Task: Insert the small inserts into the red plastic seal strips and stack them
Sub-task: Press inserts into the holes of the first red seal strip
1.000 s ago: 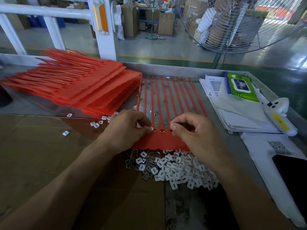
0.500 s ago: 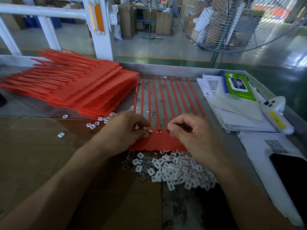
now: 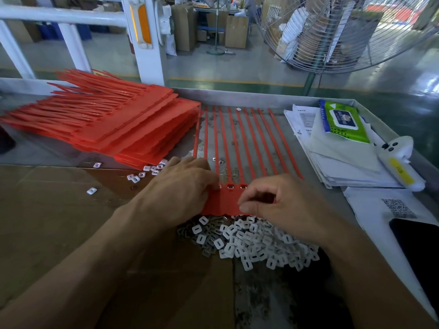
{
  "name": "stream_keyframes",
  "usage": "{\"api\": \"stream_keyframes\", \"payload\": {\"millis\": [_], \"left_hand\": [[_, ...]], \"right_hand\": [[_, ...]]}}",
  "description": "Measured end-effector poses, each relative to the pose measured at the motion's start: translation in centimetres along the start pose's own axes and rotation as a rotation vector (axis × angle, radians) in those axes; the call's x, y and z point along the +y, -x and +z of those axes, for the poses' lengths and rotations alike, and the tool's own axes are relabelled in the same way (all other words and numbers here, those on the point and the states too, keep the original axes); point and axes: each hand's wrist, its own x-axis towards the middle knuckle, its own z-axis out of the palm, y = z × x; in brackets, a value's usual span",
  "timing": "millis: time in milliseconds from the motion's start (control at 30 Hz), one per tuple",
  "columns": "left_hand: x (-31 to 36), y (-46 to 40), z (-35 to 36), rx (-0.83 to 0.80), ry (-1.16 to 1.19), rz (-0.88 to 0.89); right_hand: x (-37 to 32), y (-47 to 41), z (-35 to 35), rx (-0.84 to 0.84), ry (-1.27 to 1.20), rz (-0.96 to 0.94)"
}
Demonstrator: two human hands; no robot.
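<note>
Head view: we see the left hand point(image 3: 183, 186) pressing down the sheet of red seal strips point(image 3: 228, 200), fingers curled at its slot row. The right hand point(image 3: 282, 205) has slid back from the slots toward the sheet's near edge, fingers clenched; whether it holds an insert we cannot tell. We judge one insert seated, next pick from the insert pile point(image 3: 251, 243). Finished stack point(image 3: 114, 129) lies left.

Single head-worn wide view, angled forward and down, close over the metal table point(image 3: 261, 98)
</note>
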Motion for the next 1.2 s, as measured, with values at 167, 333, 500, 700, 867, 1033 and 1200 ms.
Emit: {"api": "stream_keyframes", "payload": {"millis": [167,333,500,700,867,1033,1200], "left_hand": [[0.2,-0.2,0.0,0.01,0.054,-0.045],[0.0,0.2,0.6,0.085,0.152,-0.048],[-0.2,0.5,0.9,0.137,0.17,-0.015],[0.0,0.4,1.0,0.251,0.22,0.023],[1.0,0.5,0.9,0.329,0.343,0.092],[1.9,0.5,1.2,0.36,0.459,0.115],[2.6,0.2,1.4,0.457,0.507,0.102]], "right_hand": [[-0.2,0.2,0.0,-0.133,0.103,-0.015],[-0.3,0.2,0.3,-0.14,0.142,-0.011],[-0.2,0.2,0.3,-0.156,0.097,0.03],[-0.5,0.3,0.0,-0.117,-0.045,0.07],[-0.2,-0.2,0.6,0.101,-0.297,0.217],[0.0,-0.5,0.4,0.205,-0.645,0.282],[-0.1,-0.8,0.7,0.214,-0.749,0.273]]}}
